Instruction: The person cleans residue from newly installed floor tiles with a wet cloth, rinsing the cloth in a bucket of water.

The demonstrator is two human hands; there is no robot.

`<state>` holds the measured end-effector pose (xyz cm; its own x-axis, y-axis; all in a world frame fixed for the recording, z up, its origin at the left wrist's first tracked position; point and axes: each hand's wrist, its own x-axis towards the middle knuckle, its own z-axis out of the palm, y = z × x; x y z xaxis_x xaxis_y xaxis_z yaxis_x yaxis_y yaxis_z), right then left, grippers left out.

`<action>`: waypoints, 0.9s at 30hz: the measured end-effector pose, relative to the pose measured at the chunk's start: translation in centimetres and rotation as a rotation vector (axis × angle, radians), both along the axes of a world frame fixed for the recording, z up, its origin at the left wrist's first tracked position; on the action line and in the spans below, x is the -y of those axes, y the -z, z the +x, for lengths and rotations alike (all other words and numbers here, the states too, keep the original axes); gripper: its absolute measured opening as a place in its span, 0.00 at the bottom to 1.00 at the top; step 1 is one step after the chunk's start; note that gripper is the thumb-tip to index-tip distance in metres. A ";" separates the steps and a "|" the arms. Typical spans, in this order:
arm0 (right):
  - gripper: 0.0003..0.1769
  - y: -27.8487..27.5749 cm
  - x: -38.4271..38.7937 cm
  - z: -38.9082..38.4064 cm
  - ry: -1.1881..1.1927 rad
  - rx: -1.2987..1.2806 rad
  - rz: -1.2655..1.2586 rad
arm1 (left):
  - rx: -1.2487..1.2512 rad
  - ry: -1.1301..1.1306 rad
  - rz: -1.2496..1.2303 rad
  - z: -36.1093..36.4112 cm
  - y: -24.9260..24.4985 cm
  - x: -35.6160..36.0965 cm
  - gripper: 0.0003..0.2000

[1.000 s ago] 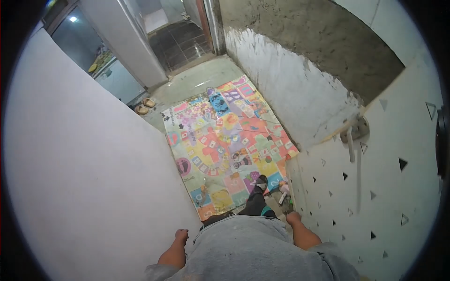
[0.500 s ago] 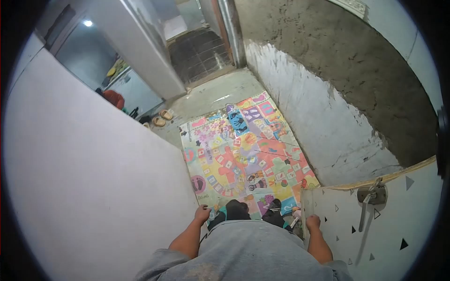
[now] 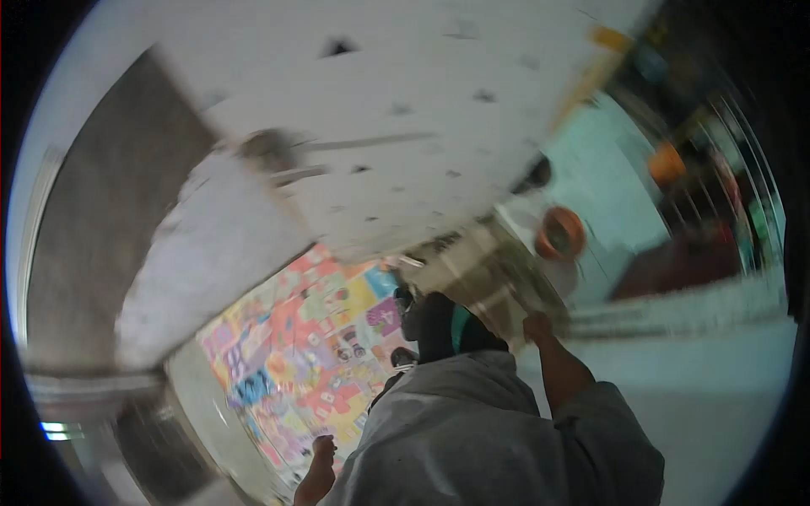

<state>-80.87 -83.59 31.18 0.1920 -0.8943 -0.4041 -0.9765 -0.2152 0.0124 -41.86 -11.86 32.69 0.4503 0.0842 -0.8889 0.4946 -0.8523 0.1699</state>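
Note:
My left hand (image 3: 323, 447) hangs low over the colourful printed mat (image 3: 291, 337), with nothing visible in it. My right hand (image 3: 537, 326) is at my right side, above the floor by a doorway edge, and touches nothing that I can make out. Motion blur hides the fingers of both hands. Between the hands are my grey shirt (image 3: 472, 422) and dark trousers with a green stripe. One dark shoe (image 3: 403, 357) rests on the mat.
Ahead stands a white door (image 3: 405, 169) with dark triangles and a metal handle (image 3: 274, 152). To the right, a reddish-orange pot (image 3: 559, 234) is on a pale floor, near metal bars and an orange object (image 3: 666, 163). A partly bare plaster wall (image 3: 110, 194) is at the left.
The view has swung to the right, so the mat now lies left and the door ahead. The pot and bars have come into view. Both hands have turned along with my body.

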 end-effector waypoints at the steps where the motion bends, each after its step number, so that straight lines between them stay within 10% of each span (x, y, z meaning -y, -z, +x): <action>1: 0.17 -1.8 -2.2 -4.0 0.082 -0.019 0.036 | 0.013 -0.125 -0.046 2.2 0.5 0.0 0.11; 6: 0.17 -2.8 -15.1 -17.7 -0.122 -0.365 0.133 | 0.177 0.042 -0.115 13.9 1.5 7.2 0.11; 12: 0.17 -3.5 -19.7 -17.7 0.580 -0.151 0.078 | 0.181 -0.032 -0.448 15.9 -2.2 24.2 0.12; 22: 0.15 -13.5 7.6 -12.9 0.710 0.570 -0.240 | -0.029 0.493 -0.594 5.1 -3.8 47.6 0.17; 27: 0.15 -7.3 24.6 -10.6 0.670 0.677 -0.123 | -0.043 0.692 -0.466 2.9 0.1 56.1 0.17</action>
<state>-91.48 -108.15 38.50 -0.2166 -0.9317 -0.2915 -0.7047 0.3559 -0.6138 -38.93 -67.93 32.62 0.2302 -0.5794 -0.7818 -0.1007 -0.8133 0.5731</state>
